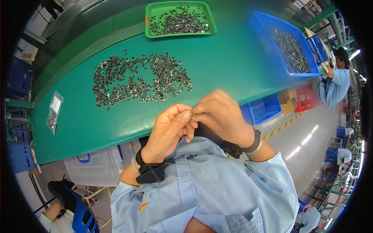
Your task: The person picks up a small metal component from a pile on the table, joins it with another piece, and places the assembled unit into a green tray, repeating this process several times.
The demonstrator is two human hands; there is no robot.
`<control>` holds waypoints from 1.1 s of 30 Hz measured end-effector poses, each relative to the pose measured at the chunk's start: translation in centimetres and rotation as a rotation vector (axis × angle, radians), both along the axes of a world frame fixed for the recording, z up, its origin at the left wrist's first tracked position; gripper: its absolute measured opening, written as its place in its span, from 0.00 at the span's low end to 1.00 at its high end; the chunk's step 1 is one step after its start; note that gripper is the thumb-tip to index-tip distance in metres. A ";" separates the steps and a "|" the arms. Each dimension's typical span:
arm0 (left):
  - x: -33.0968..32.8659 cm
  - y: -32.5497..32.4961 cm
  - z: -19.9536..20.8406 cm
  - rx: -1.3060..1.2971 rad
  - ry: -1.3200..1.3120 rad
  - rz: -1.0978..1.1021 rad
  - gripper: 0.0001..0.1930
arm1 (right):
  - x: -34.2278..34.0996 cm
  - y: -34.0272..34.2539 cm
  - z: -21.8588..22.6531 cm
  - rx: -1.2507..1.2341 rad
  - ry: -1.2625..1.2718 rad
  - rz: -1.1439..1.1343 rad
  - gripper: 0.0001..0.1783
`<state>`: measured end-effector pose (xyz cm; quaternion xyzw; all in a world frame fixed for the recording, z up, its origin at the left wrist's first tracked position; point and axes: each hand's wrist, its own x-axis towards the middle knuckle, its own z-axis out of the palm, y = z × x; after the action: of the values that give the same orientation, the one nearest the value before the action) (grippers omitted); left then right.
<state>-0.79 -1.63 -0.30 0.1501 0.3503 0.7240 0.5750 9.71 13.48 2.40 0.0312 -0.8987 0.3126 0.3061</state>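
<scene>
My left hand (169, 130) and my right hand (222, 116) meet in front of my chest, just over the near edge of the green table (217, 58). Thumb and fingers of both pinch a tiny metal part (193, 114) between them; its exact shape is mostly hidden by the fingertips. Beyond my hands, a spread of small dark and silvery metal parts (167, 73) lies loose on the table. Farther back stands a green tray (149, 33) holding many similar pieces.
At the right end sits a blue bin (268, 42) filled with small parts. A clear plastic bag (54, 110) lies at the left. Below the table are a blue crate (262, 110) and a translucent box (93, 167). A co-worker (336, 79) is at the far right.
</scene>
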 end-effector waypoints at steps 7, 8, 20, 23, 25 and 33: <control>0.1 -0.2 -0.1 -0.024 0.078 0.018 0.10 | 0.4 -0.6 -0.2 -0.091 0.004 0.001 0.12; 0.2 -0.2 0.0 -0.033 0.100 0.027 0.10 | 0.4 -0.6 -0.3 -0.090 0.005 0.003 0.12; 0.2 -0.2 0.0 0.034 0.007 0.008 0.09 | 0.2 -0.4 -1.2 -0.322 -0.022 0.051 0.10; 0.1 -0.2 -0.4 0.046 -0.010 0.018 0.09 | 0.1 -0.7 -1.2 -0.353 -0.030 0.039 0.10; 0.0 -0.2 -0.4 0.051 -0.017 0.022 0.09 | 0.2 -0.8 -1.3 -0.368 -0.029 0.037 0.10; 0.4 -0.1 -0.4 0.062 -0.010 0.027 0.07 | 0.6 -1.1 -1.3 -0.445 -0.036 0.033 0.10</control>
<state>-0.35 -1.69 -0.69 0.1595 0.3265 0.7429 0.5622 10.34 12.34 1.06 -0.0281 -0.8122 0.5088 0.2840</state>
